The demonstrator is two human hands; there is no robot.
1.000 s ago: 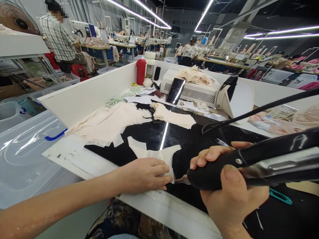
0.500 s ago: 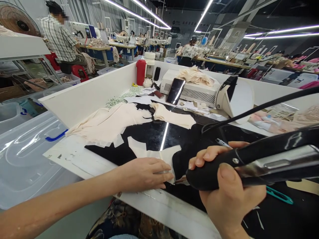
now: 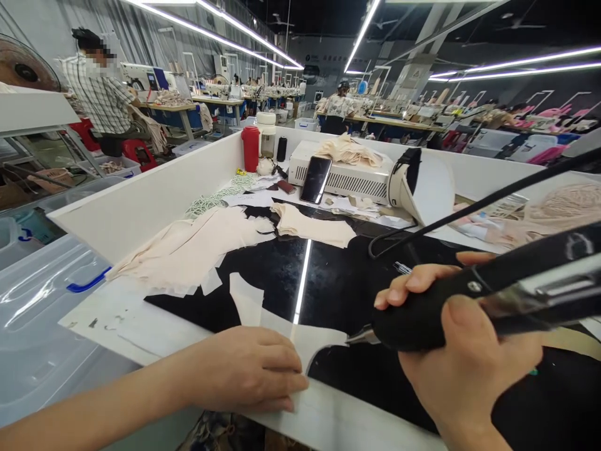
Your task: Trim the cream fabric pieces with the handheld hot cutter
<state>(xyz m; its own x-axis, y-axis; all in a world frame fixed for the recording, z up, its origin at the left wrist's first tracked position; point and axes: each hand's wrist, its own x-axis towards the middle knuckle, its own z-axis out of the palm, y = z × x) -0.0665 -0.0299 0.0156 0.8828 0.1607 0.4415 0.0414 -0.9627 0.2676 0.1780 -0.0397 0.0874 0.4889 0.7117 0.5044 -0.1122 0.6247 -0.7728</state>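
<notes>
My left hand [image 3: 253,369] lies flat, fingers stretched, on a cream fabric piece [image 3: 277,326] with curved edges. That piece rests on the black glossy board [image 3: 277,263] near the table's front edge, its near part hidden under the hand. My right hand [image 3: 464,351] grips a thick black handheld tool [image 3: 422,313] with a long metal lever. The tool's pointed metal tip [image 3: 364,336] is at the right corner of the fabric; whether it presses on it I cannot tell. Beyond lie a pile of cream fabric pieces [image 3: 188,250] and a smaller stack [image 3: 314,225].
A black cable [image 3: 436,219] arches over the right side. At the back stand a phone [image 3: 315,180], a white vented box [image 3: 342,175], a red bottle [image 3: 250,149] and a white cone-shaped thing [image 3: 422,188]. A clear plastic bin [image 3: 37,326] is at left. Co-workers sit farther off.
The tool's tip has moved from beside my left fingers to the fabric's right corner. Both hands now appear lower in view, my right hand also farther right. The camera view has shifted slightly.
</notes>
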